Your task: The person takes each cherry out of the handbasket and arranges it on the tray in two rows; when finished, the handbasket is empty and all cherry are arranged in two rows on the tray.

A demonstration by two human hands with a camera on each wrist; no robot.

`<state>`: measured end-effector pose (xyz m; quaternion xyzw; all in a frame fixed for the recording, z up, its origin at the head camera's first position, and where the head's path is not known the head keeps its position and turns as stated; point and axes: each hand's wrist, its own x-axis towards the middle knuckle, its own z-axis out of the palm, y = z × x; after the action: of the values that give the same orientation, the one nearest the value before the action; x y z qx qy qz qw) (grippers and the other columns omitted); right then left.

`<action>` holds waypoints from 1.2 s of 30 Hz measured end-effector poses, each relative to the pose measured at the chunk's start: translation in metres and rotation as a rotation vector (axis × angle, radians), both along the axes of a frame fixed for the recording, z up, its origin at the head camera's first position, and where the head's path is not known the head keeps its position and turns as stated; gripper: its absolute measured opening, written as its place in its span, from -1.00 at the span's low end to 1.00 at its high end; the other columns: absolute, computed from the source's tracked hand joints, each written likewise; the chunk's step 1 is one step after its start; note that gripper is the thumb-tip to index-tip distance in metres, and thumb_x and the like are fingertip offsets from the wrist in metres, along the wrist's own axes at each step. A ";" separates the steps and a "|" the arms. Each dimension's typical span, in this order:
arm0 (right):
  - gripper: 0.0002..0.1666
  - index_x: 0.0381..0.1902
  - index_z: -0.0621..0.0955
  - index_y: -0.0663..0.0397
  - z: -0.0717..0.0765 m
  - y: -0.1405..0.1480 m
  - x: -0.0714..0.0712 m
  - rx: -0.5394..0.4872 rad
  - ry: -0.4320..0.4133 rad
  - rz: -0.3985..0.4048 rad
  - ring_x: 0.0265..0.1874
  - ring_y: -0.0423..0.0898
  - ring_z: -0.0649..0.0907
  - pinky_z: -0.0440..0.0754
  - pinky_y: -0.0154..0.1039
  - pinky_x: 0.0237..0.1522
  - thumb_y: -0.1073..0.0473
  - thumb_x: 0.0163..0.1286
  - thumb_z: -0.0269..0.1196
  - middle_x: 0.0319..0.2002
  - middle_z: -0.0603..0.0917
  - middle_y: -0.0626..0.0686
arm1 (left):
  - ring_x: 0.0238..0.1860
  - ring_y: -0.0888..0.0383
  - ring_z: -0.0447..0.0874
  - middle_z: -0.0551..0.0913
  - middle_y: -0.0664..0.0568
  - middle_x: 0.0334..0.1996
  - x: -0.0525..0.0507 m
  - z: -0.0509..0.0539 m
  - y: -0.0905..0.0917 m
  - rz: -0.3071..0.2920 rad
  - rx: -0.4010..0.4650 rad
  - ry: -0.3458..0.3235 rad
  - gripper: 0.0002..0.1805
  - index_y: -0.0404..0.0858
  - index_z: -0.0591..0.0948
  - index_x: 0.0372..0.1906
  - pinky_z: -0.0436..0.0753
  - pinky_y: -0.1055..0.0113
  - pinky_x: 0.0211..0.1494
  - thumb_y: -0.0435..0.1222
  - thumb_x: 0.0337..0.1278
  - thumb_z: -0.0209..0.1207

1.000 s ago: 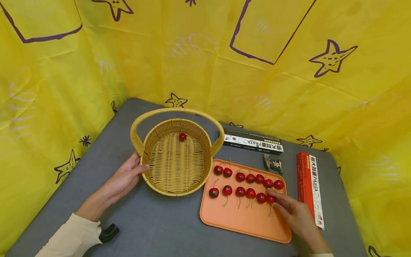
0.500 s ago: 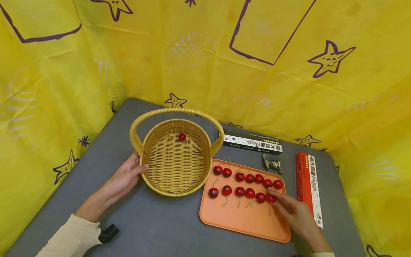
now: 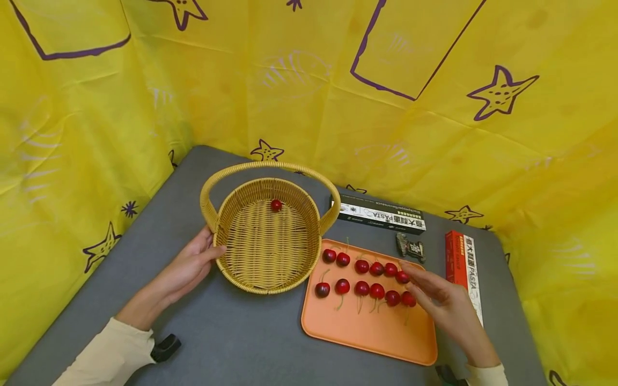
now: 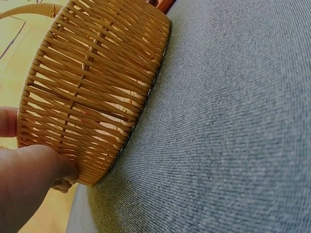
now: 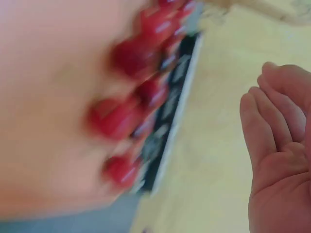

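Observation:
A round wicker basket point(image 3: 265, 246) with an arched handle stands at the middle of the table, one red cherry point(image 3: 276, 206) inside near its far wall. My left hand point(image 3: 195, 262) grips the basket's left rim, thumb over the edge; the left wrist view shows the basket's woven side point(image 4: 92, 87). Two rows of cherries with stems point(image 3: 362, 288) lie on an orange tray point(image 3: 357, 329). Over the tray's right end is my right hand point(image 3: 446, 303), beside the rows' last cherries and partly covering the upper row's end. In the right wrist view, the right hand point(image 5: 279, 160) holds nothing visible; the cherries point(image 5: 114, 119) are blurred.
Behind the tray lies a black-and-white pasta box point(image 3: 381, 214), with a small dark packet point(image 3: 410, 247) in front of it. A red pasta box point(image 3: 456, 257) lies right of the tray, partly behind my right hand. Yellow patterned cloth point(image 3: 289, 107) surrounds the grey table point(image 3: 241, 338).
My right hand has come away from the lower row's last cherry and moved slightly up towards the upper row's right end. The left hand keeps its grip on the basket.

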<state>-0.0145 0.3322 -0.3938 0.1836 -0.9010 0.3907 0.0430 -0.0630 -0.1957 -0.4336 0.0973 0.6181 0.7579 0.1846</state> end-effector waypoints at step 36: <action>-0.50 0.34 0.67 -0.01 0.006 -0.277 -0.177 -0.156 -0.221 0.187 0.23 0.10 0.71 0.69 -0.21 0.19 0.22 0.48 0.40 0.27 0.72 0.06 | 0.70 -0.14 -0.37 -0.27 -0.22 0.72 0.000 -0.004 -0.002 0.007 0.049 0.011 -0.12 -0.24 -0.39 0.71 0.19 0.54 0.51 -0.49 0.63 -0.13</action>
<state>-0.1914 0.0549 -0.3874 0.2188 -0.8462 0.4795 -0.0787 -0.0628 -0.1979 -0.4377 0.1038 0.6006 0.7730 0.1763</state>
